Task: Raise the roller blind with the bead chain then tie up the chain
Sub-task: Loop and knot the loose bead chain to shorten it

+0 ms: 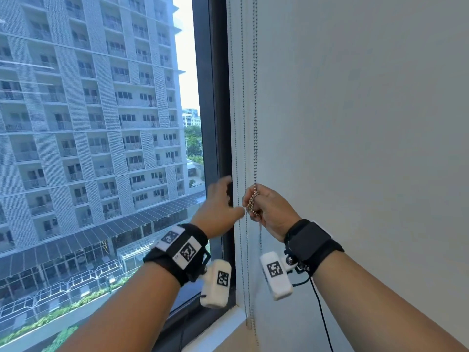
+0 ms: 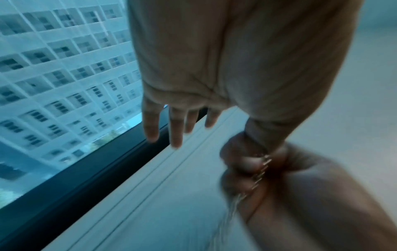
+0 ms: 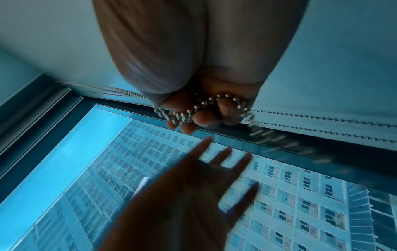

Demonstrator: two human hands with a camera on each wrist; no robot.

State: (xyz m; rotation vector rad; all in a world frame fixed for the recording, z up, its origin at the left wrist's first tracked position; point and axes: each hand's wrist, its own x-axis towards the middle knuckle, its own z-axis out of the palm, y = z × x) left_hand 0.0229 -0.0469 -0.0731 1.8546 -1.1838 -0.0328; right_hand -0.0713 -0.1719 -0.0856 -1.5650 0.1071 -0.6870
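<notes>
shiny metal bead chain point(image 1: 255, 123), matt white wall point(image 1: 368, 123), glossy glass pane point(image 1: 101, 123)

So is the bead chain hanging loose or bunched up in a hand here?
Bunched up. The bead chain is gathered in loops round the fingers of the right hand, taut above it. The left hand is spread and holds nothing.
</notes>
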